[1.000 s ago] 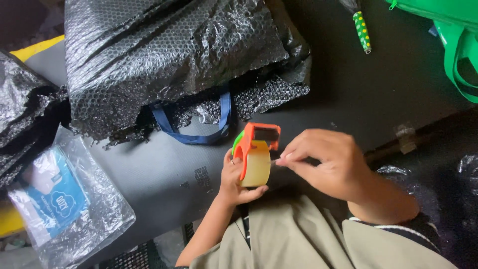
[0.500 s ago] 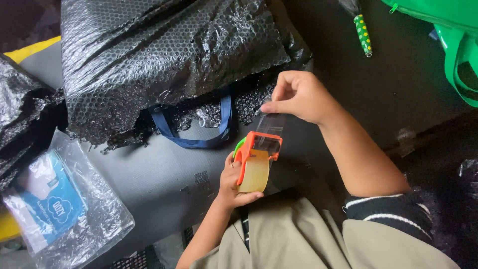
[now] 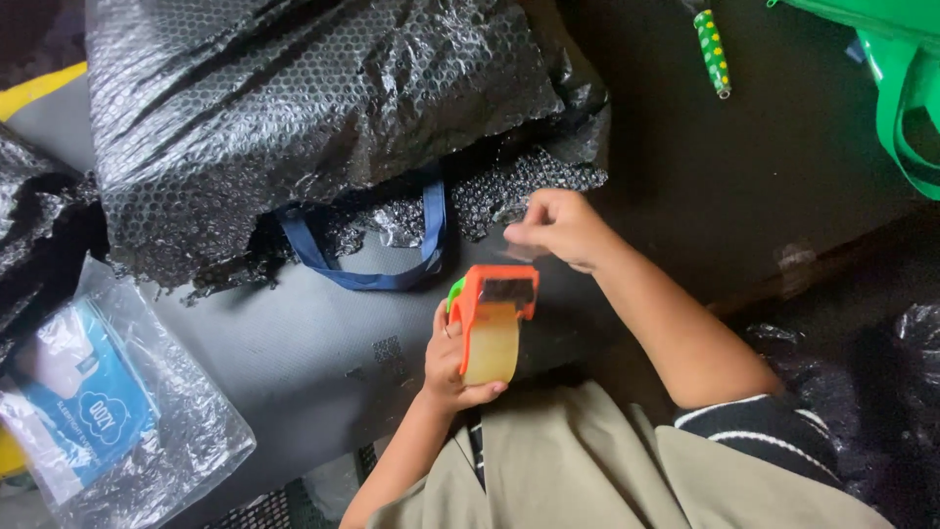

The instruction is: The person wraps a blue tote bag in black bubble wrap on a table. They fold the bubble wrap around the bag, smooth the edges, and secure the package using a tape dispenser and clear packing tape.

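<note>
Left hand grips orange tape dispenser above the grey counter, right hand pinches the pulled tape end near the black bubble-wrapped bundle; strip drawn, not yet stuck or cut.

Dark grey bench carries black bubble-wrapped bundle, clear plastic packet with blue card, green-yellow dotted pen.

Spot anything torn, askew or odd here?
The bubble wrap over the bundle has a ragged, torn lower edge, and a blue strap sticks out from under it. Otherwise ordinary: left hand holds the tape dispenser, right hand pinches the tape end.
</note>
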